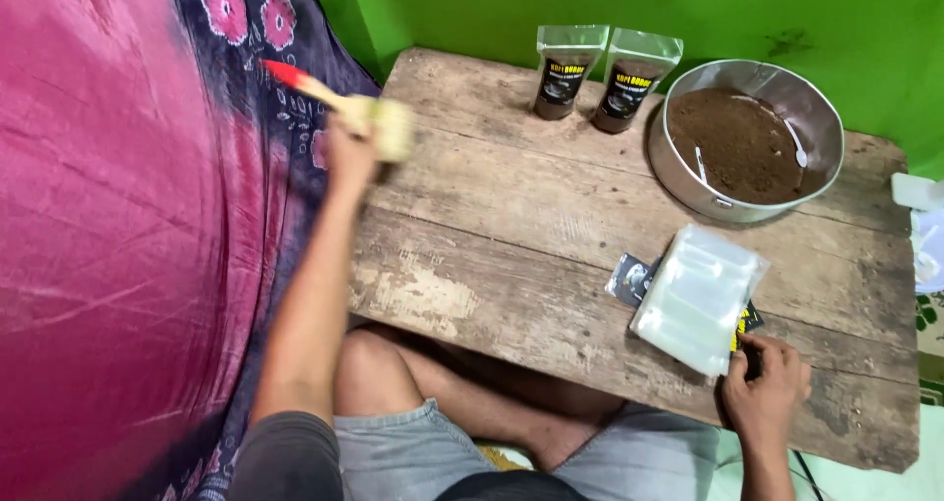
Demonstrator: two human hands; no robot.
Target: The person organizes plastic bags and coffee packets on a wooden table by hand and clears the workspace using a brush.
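Observation:
My left hand [351, 149] grips a paintbrush [366, 111] with a red-tipped wooden handle and pale bristles, held over the left edge of a worn wooden table [511, 235]. My right hand [765, 384] rests at the table's near right edge, fingers on the corner of a stack of clear plastic pouches [700, 295] that lies on dark printed pouches [631, 279]. A round metal pan [749, 139] at the back right holds brown powder with a white spoon [795, 143] in it.
Two filled stand-up pouches [602, 72] with dark labels stand at the back of the table against a green wall. A pink and purple patterned cloth [128, 226] covers the left. White items [922, 226] lie past the table's right edge. My bent legs are under the table's near edge.

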